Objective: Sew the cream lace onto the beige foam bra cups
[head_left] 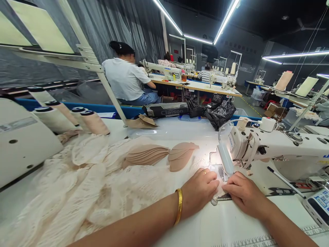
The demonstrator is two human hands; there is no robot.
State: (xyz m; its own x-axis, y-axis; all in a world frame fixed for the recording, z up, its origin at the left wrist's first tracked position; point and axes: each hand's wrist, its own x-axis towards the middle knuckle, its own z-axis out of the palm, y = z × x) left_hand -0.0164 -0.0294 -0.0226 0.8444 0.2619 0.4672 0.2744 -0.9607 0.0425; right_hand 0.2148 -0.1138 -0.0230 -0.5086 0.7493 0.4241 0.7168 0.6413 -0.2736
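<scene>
My left hand (199,189), with a ring and a gold bangle on the wrist, rests palm-down with curled fingers on pale fabric just left of the needle of the white sewing machine (277,147). Its fingertips press a small piece I cannot make out. My right hand (244,192) lies just right of it, fingers closed toward the same spot under the presser foot. Small metal snips (221,198) lie between the two hands. Two fanned stacks of beige cup-shaped pieces (159,155) sit just beyond my left hand.
A heap of cream lace (84,185) covers the table's left. Thread cones (77,120) and another white machine (20,144) stand far left. A black bag (221,111) lies behind the table. Other people sit sewing at benches further back. A pen (282,178) lies right of the machine.
</scene>
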